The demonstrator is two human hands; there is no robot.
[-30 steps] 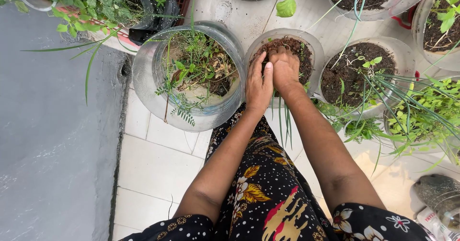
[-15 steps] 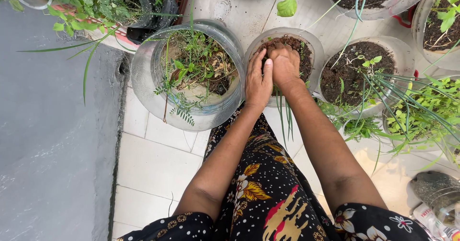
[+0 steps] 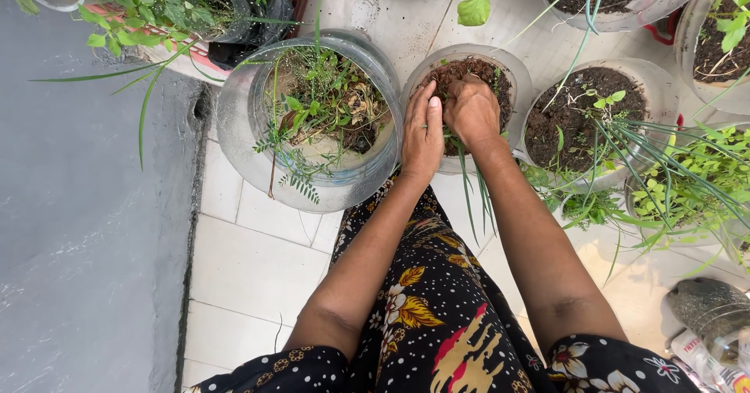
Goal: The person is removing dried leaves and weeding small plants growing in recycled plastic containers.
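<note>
Over the middle of the head view, both hands meet in a small clear plastic pot of dark brown soil (image 3: 512,73) that stands on the pale tiled floor (image 3: 258,268). The left hand (image 3: 423,131) lies flat and open, fingers together, its palm against the pot's near left rim and its fingertips touching the soil. The right hand (image 3: 471,112) is curled into a loose fist, knuckles up, pressed down on the soil just beside the left; whether it grips anything underneath cannot be told. Thin green grass-like leaves (image 3: 473,186) hang over the pot's near rim, below the two wrists.

Just left of this pot stands a larger clear plastic pot with leafy green weeds and dry stems (image 3: 320,119), its wall touching or nearly touching the small one. To the right is another clear pot of dark soil with long narrow green leaves (image 3: 582,116), and further pots line the far edge. A grey concrete surface (image 3: 86,229) fills the left side. Near the bottom, a black dress patterned with red and yellow flowers (image 3: 437,315) covers the person's lap.
</note>
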